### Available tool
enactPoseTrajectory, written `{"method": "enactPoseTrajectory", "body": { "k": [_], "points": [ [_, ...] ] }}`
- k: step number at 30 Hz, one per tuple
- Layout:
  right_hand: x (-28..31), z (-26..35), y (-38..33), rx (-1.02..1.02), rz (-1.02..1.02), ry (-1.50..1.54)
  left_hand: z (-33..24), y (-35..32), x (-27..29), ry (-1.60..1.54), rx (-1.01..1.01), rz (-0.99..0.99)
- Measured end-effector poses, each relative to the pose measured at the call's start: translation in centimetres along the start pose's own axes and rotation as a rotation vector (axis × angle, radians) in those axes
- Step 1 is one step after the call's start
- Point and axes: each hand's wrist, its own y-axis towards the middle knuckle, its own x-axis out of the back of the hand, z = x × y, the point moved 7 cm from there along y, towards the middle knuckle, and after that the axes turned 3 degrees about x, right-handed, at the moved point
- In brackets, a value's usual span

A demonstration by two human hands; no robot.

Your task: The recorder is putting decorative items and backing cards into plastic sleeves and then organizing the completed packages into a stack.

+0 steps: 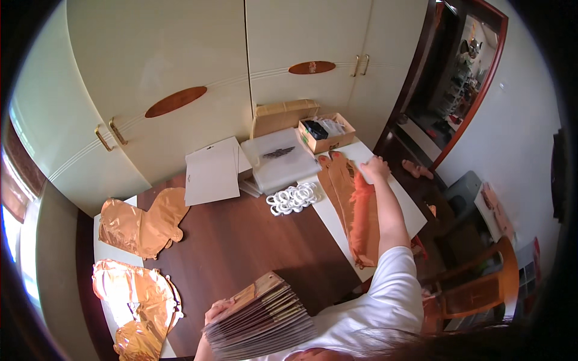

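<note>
My left hand (215,313) is low at the front, gripping a thick stack of flat packets (262,322) with copper and grey edges, fanned out against my chest. My right arm stretches out over the white table (402,207). At its far end my right hand (374,168) rests with curled fingers on the upper end of a long copper foil balloon (363,216). More flat copper foil strips (336,180) lie side by side just left of that hand.
A pile of white plastic rings (294,198) lies on the brown floor (253,240). Behind it are a clear bag stack (280,159), white sheets (211,173) and an open cardboard box (326,135). Crumpled copper foil balloons (141,222) lie left. Wooden chair (481,283) at right.
</note>
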Motion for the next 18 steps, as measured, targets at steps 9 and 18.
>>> {"method": "enactPoseTrajectory", "body": {
  "k": [9,18],
  "points": [
    [-3.7,-6.1,3.1,-0.153,0.240,0.260,-1.7,1.5,-3.9,0.365,-0.207,0.194],
    [-2.5,-4.8,2.5,0.045,-0.054,0.133,-1.1,1.9,-2.1,0.247,-0.081,0.219]
  ]
}}
